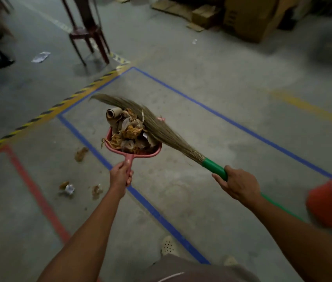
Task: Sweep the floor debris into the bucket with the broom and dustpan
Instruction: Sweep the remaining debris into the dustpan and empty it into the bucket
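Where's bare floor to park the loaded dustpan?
The widest bare floor lies inside the blue tape lines, from under the broom to the bucket. Also bare: beyond the far blue line, before the cardboard boxes. Crowded: scraps between red tape and blue line, left of the dustpan.

My left hand (121, 175) and right hand (237, 185) were bare. The left forearm (89, 231) and right forearm (295, 235) were uncovered down to the frame edge. I wore a grey-brown garment (201, 269) crossed by a thin pale line (170, 277); its type could not be determined. Footwear was pale: the left shoe (168, 246) had a perforated upper, and only the toe of the right shoe (230, 261) showed.
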`<state>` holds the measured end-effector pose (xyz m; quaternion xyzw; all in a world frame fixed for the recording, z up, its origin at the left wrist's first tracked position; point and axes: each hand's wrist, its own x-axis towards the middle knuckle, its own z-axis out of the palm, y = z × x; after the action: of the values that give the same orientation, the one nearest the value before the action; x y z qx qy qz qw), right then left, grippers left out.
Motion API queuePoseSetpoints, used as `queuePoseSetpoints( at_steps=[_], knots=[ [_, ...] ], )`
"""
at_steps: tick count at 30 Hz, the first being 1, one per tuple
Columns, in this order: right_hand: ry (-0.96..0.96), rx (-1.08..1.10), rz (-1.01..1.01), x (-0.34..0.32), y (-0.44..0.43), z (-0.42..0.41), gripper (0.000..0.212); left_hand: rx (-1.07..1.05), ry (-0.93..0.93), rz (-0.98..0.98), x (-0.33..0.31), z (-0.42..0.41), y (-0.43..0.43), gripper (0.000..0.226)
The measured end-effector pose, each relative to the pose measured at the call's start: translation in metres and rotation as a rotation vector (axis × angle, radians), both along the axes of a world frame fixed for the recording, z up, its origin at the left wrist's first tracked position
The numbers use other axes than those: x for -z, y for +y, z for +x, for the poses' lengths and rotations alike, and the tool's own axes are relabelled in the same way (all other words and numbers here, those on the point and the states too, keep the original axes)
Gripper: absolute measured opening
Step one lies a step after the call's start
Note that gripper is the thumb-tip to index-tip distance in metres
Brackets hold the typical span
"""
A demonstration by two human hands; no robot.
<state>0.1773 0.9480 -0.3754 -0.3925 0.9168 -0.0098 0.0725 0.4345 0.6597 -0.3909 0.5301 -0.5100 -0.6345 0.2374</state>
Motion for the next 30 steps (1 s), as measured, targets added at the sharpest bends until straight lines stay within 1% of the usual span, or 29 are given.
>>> queuePoseSetpoints(
  at_steps=[5,18,24,30],
  knots=[
    [0.027,0.164,-0.02,-0.007,0.099,-0.031,0.057,0.158,0.016,-0.023,-0.009,-0.079,0.06,0.017],
    [0.098,0.53,-0.027,-0.019,0.379,-0.091,0.054,0.506,0.009,-0.01,-0.01,-0.275,0.293,0.015],
    [0.071,0.73,-0.021,-0.021,0.474,-0.096,0.053,0.697,0.017,-0.006,-0.012,-0.351,0.383,0.017],
    [0.037,0.926,0.002,-0.017,0.543,-0.105,0.053,0.893,-0.014,-0.004,-0.004,-0.43,0.456,0.017]
  ],
)
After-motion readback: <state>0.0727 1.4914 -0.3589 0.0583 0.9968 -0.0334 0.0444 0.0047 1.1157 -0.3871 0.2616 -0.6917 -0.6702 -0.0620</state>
